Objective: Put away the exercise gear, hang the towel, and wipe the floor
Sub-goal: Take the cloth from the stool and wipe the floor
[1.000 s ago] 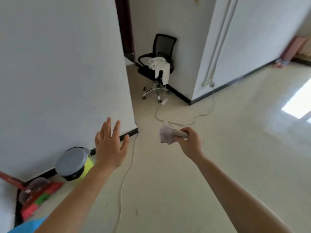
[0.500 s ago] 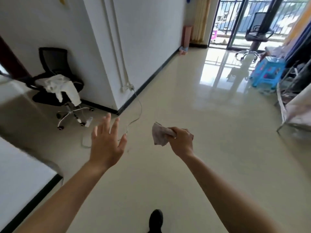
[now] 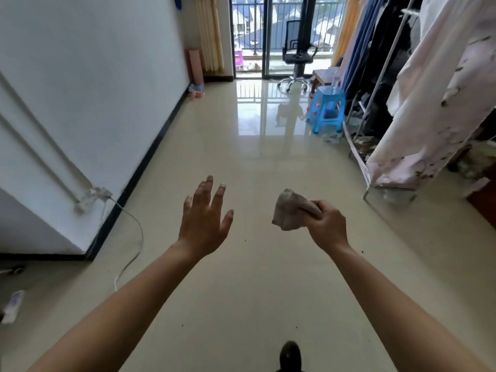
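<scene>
My right hand (image 3: 326, 224) grips a crumpled greyish-pink cloth (image 3: 290, 210), held out in the air above the shiny cream floor (image 3: 255, 162). The cloth bunches out to the left of my fist. My left hand (image 3: 204, 218) is raised beside it with fingers spread and holds nothing. A rolled pink mat (image 3: 194, 66) stands upright against the far left wall near the balcony door. Small dark specks lie on the floor around my hands.
A clothes rack (image 3: 418, 108) with hanging garments fills the right side. A blue plastic stool (image 3: 328, 108) stands by it. A black office chair (image 3: 297, 49) is at the balcony door. A white cable (image 3: 134, 237) trails from the left wall corner. My dark shoe (image 3: 290, 355) shows at the bottom.
The view has swung right, from the corner with the black chair to the long room facing the balcony. Both hands keep their pose, the right one still holding the cloth.
</scene>
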`<state>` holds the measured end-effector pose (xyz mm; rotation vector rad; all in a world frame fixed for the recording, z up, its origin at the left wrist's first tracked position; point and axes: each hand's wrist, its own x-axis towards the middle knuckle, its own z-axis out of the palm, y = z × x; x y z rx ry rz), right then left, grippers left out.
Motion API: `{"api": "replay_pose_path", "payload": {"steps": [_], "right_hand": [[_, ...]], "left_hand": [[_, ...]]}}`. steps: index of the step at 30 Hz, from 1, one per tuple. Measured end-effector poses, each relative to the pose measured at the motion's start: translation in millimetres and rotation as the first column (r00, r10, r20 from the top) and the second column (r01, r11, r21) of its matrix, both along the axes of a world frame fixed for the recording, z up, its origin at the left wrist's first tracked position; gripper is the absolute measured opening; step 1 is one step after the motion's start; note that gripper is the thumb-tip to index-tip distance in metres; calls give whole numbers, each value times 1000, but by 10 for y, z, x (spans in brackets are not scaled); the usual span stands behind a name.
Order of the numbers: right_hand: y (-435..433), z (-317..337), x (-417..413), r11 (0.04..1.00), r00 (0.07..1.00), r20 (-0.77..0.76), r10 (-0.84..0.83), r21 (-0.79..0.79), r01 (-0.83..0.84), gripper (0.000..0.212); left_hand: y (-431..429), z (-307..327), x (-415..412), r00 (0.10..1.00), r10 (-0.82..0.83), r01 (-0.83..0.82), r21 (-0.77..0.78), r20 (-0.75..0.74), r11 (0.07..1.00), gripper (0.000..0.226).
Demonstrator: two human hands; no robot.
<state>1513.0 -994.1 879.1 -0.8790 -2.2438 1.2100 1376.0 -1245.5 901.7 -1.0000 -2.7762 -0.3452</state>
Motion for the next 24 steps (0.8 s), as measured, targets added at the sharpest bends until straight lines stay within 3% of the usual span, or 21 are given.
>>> {"api": "replay_pose_path", "payload": {"steps": [4,7,11,16,24], "right_hand": [[1018,-375,-803,999,998,32,-52,-5,52,17],[1755,-539,-1498,996,996,76,-49,79,43,29],[2602,-345,-2468,985,986,158,-42,172,15,21],[3247,-96,-3598,983,980,98,176,-62,-170,18],[4377,-562,-5638,943,953,33,302,-156,-293,16]], "left_hand": [[1044,-368,-867,999,-29,33,-111,39,993,66],[1769,-518,-1477,995,41,-28,-129,95,991,67],[2617,-328,-2308,991,99,-87,-128,95,988,66],[3195,-166,-3257,985,165,-159,-101,55,982,68],[4391,-656,-5150,964,241,-233,-81,116,969,74]]}}
